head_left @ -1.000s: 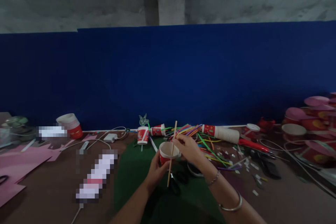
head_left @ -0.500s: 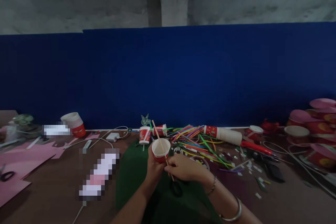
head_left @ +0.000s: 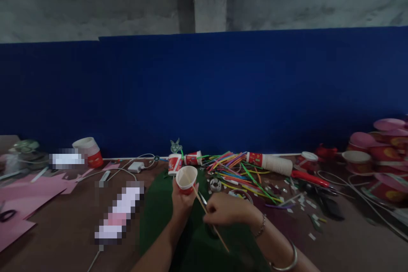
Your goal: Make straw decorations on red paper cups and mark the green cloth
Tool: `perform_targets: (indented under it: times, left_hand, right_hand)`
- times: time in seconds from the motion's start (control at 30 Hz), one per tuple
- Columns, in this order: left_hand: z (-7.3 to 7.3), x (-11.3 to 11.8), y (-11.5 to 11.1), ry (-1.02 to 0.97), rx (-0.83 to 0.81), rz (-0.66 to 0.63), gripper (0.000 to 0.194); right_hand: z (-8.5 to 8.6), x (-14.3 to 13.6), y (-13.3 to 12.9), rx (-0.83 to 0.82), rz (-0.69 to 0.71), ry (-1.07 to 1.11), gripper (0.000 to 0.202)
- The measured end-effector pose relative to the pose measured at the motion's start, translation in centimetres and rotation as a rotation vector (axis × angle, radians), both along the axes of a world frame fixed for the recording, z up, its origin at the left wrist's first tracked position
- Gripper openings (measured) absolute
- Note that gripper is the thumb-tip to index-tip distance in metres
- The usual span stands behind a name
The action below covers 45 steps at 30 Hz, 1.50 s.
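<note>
My left hand (head_left: 183,204) is wrapped round a red paper cup (head_left: 186,177) with a white inside, its mouth tilted towards me. A thin pale straw (head_left: 217,233) passes through the cup's side and slants down to the lower right. Beside the cup, my right hand (head_left: 223,209) has its fingers closed at the straw. A narrow metal blade, seemingly of scissors (head_left: 203,199), sticks out from that hand towards the cup; the dark handles below are mostly hidden. Just behind stands another red cup (head_left: 175,165) with a green straw and a cat-face piece.
Loose coloured straws (head_left: 228,163) and a lying stack of cups (head_left: 276,164) are at the back. Red-handled tool (head_left: 310,178), cables and paper scraps lie right, near pink-topped cups (head_left: 387,157). Left are a phone (head_left: 119,212), pink paper (head_left: 28,191) and stacked cups (head_left: 89,151).
The straw has slid down and right through the cup's side, with more of it now outside. My left hand and cup moved slightly left; my right hand moved slightly away from the cup.
</note>
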State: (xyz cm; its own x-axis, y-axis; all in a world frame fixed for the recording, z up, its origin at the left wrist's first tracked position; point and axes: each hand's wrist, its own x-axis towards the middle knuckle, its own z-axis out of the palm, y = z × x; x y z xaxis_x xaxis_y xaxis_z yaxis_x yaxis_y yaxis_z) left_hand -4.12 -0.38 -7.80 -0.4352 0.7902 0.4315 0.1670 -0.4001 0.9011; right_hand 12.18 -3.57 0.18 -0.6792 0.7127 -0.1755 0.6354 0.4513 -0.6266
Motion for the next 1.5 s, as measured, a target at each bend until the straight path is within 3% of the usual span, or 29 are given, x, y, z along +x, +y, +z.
perform_targets:
  times: [0.07,0.13,0.33,0.47,0.57,0.67,0.77,0.87,1.0,1.13,1.3,1.5]
  left_hand:
    - [-0.4,0.2,-0.1,-0.007,0.003,-0.068,0.051]
    - [-0.6,0.2,-0.1,-0.019,0.002,-0.093,0.049]
    - [-0.2,-0.2,0.3,0.006,0.007,-0.021,0.051]
    - [-0.2,-0.7,0.8,-0.161,-0.097,0.049,0.057]
    - [-0.4,-1.1,1.1,-0.250,-0.132,0.025,0.054]
    - [-0.5,-1.0,0.9,-0.295,-0.171,-0.090,0.053]
    - [-0.5,-0.4,0.6,-0.253,-0.228,-0.218,0.053]
    - [-0.4,0.2,0.2,-0.188,-0.224,-0.322,0.052]
    - [-0.6,0.8,-0.2,-0.154,-0.176,-0.451,0.056]
    - [-1.0,1.1,-0.5,-0.121,-0.133,-0.568,0.060]
    - [-1.2,1.2,-0.5,-0.084,-0.121,-0.611,0.058]
    - [-0.8,1.2,-0.8,-0.024,-0.140,-0.621,0.060]
  right_hand:
    - [0.0,-0.6,0.1,-0.070,-0.163,0.135,0.025]
    - [0.2,-0.9,0.1,-0.127,-0.212,0.190,0.027]
    - [1.5,0.0,-0.5,-0.238,-0.029,0.068,0.024]
    - [2.0,1.5,-0.9,-0.291,0.133,-0.035,0.023]
    - [2.2,2.1,-1.1,-0.305,0.218,-0.029,0.020]
    - [2.2,1.9,-0.7,-0.218,0.002,0.158,0.019]
    - [1.7,1.3,0.2,-0.022,-0.244,0.378,0.019]
    - [1.0,0.5,1.0,0.089,-0.378,0.472,0.025]
    - [0.2,-0.5,1.2,0.172,-0.373,0.410,0.035]
    - [-0.2,-0.8,1.2,0.317,-0.315,0.256,0.015]
    - [-0.3,-0.5,1.3,0.390,-0.298,0.114,0.008]
    - [-0.1,-0.2,1.4,0.408,-0.267,0.092,0.009]
